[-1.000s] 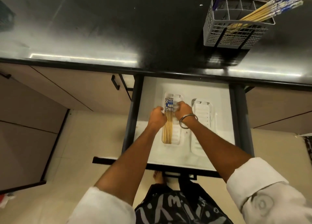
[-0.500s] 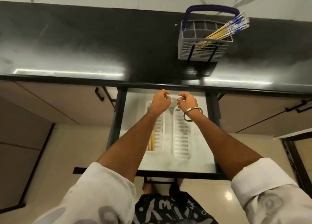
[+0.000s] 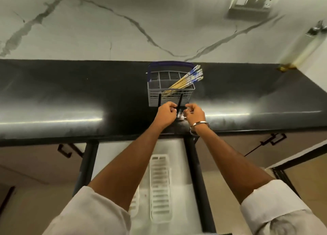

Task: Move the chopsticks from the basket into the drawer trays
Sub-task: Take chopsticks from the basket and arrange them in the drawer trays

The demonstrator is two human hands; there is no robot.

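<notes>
Both hands are raised over the front of the dark tabletop (image 3: 53, 100), just short of the grey basket (image 3: 154, 96). The left hand (image 3: 166, 115) and the right hand (image 3: 194, 114) each have their fingers curled in and hold nothing. The chopsticks (image 3: 185, 80) stand in the basket, leaning right, their blue-patterned ends sticking out past the rim. Below, the drawer (image 3: 106, 156) is open, and a white slotted tray (image 3: 160, 187) lies in it between the forearms
</notes>
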